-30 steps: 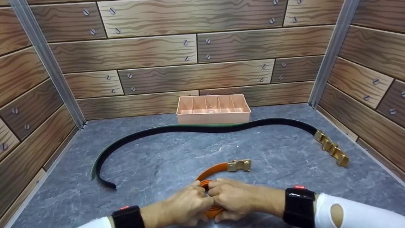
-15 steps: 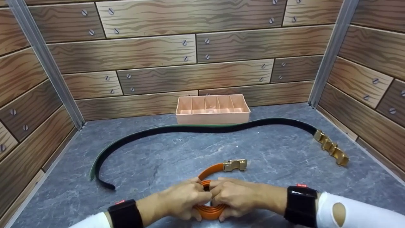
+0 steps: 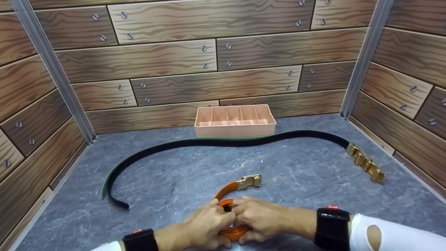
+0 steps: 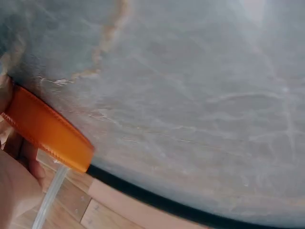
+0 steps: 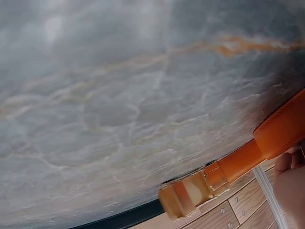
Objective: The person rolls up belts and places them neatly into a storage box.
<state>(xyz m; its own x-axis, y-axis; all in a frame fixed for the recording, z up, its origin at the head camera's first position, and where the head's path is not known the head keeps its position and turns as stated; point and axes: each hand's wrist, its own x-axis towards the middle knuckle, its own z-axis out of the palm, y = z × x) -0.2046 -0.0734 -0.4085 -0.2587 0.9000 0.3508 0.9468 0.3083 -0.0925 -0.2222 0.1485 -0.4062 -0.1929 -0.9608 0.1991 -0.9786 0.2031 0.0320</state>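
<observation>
An orange belt (image 3: 231, 234) lies rolled into a coil at the front middle of the table. My left hand (image 3: 207, 223) grips the coil's left side, and my right hand (image 3: 259, 218) grips its right side, fingers curled over the rim. The belt's free end arcs out behind the hands to a gold buckle (image 3: 249, 182). In the right wrist view that buckle (image 5: 190, 193) and the orange strap (image 5: 243, 160) show beside the hand. The left wrist view shows a curved stretch of orange belt (image 4: 50, 129) by the fingers. Much of the coil is hidden under both hands.
Behind, a black and green belt (image 3: 223, 142) stands on edge in a long curve, its gold buckle (image 3: 366, 163) at the right. A pink compartment tray (image 3: 235, 131) sits against the back wood-print wall (image 3: 174, 55). Side walls enclose the grey marbled table (image 3: 167, 174).
The orange belt's buckle has swung left, nearer the hands, and its free end is shorter. Both hands stay on the coil with small shifts. The black and green belt has not moved.
</observation>
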